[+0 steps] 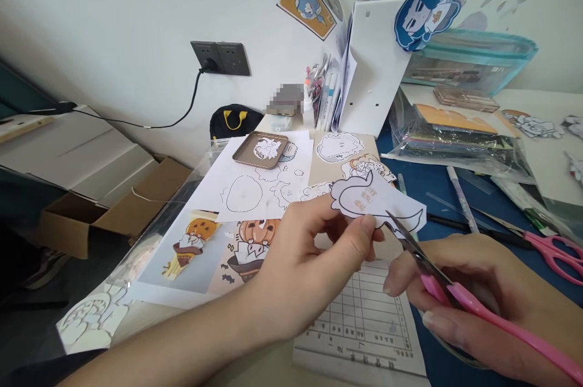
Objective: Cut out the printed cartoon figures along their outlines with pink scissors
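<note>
My left hand (314, 253) pinches a white paper piece (387, 198) that bears a black outline drawing with a scalloped left end and a pointed tail on the right. A few small brownish characters are written inside the outline. In my right hand (496, 290) is a pair of scissors (437, 280) with pink handles and dark blades. The blades are parted at the paper's lower edge, close to the outline. Beneath both hands lies a sheet with a printed table (364, 320), partly covered by my left hand and wrist.
A brown tray (237, 153) with paper scraps stands on drawn sheets (207, 192). Pink-handled scissors (553, 253) and a pen (462, 198) lie at right. Behind are a white file holder (376, 65), pens (328, 101) and a teal-edged pouch (473, 59). A cardboard box (118, 211) sits left.
</note>
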`<state>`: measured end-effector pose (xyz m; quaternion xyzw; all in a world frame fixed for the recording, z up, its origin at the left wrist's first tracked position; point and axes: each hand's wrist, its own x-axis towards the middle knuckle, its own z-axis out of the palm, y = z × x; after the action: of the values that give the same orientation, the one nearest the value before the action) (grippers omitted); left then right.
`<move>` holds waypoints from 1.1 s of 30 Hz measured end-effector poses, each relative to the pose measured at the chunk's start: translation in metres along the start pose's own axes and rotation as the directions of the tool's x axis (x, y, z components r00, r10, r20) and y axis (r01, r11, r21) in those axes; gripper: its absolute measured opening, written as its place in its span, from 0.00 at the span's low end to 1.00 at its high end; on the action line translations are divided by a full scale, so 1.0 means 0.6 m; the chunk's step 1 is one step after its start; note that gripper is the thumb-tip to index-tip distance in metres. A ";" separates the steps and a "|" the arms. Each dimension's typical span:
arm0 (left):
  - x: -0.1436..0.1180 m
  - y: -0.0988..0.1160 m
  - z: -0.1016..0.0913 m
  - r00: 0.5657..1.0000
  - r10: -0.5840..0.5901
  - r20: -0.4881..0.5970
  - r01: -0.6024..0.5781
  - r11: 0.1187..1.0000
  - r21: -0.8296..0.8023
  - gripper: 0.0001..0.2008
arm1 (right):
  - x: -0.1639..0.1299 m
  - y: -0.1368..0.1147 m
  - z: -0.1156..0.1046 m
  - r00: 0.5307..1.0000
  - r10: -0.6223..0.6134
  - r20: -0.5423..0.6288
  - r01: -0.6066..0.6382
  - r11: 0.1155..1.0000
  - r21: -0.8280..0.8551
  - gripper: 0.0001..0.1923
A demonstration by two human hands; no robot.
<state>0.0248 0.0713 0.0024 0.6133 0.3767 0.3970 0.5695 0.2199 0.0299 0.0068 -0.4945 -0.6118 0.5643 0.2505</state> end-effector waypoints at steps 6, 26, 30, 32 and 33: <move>0.000 -0.001 0.001 1.000 0.002 -0.002 -0.002 1.000 0.005 0.12 | 0.001 -0.001 0.002 0.999 0.035 0.029 -0.035 0.999 0.009 0.10; 0.002 0.005 0.000 1.000 -0.018 -0.020 0.019 1.000 0.019 0.12 | 0.013 0.014 0.013 0.993 0.035 -0.108 -0.041 0.998 -0.052 0.08; 0.001 0.005 0.003 1.000 0.000 -0.021 0.000 1.000 -0.008 0.11 | 0.015 0.009 0.018 0.990 0.019 -0.137 -0.029 0.997 -0.073 0.09; -0.001 0.005 0.004 1.000 0.003 -0.016 -0.004 1.000 -0.028 0.11 | 0.012 0.010 0.017 0.990 0.013 -0.143 -0.024 0.997 -0.080 0.09; -0.001 0.005 0.005 1.000 0.009 -0.010 -0.010 0.999 -0.037 0.11 | 0.011 0.011 0.016 0.989 0.009 -0.144 -0.021 0.996 -0.081 0.09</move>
<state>0.0271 0.0693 0.0051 0.6024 0.3692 0.4097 0.5770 0.2114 0.0306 -0.0033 -0.5483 -0.6113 0.5032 0.2691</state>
